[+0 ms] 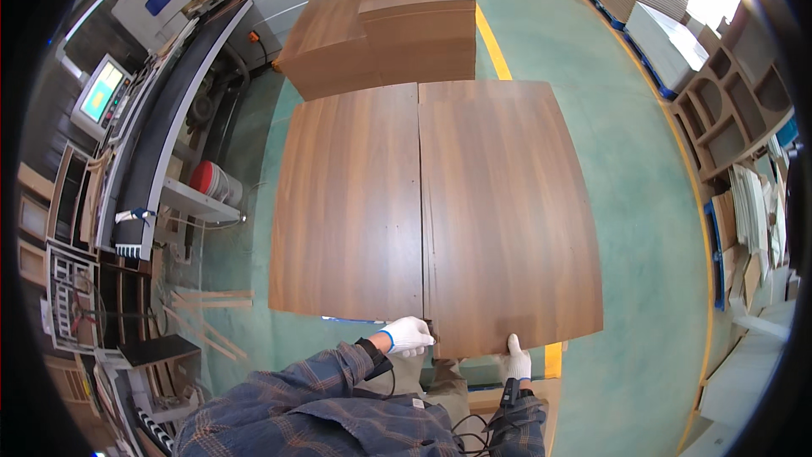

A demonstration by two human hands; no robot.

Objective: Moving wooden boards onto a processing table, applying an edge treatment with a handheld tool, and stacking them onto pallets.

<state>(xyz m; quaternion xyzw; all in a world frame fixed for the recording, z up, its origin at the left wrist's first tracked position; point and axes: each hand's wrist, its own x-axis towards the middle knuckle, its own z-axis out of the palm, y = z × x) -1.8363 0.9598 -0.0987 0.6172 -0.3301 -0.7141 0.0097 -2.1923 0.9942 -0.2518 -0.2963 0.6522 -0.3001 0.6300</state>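
Two stacks of brown wood-grain panels stand side by side in front of me. The right top panel (512, 220) sits slightly askew, its near edge jutting toward me past the left panel (347, 211). My right hand (514, 362), in a white glove, grips that near edge with the thumb on top and the fingers hidden below. At the same panel's near left corner is my left hand (408, 336), also gloved, its fingers closed against the edge. A dark narrow gap runs between the two panels.
Taller stacks of brown panels (419, 25) stand beyond. On the left runs a machine with a dark conveyor (161, 118), a screen (103, 93) and a red-and-white bucket (216, 182). Wood strips (211, 296) lie on the green floor. Pallets of sheets (664, 42) line the right.
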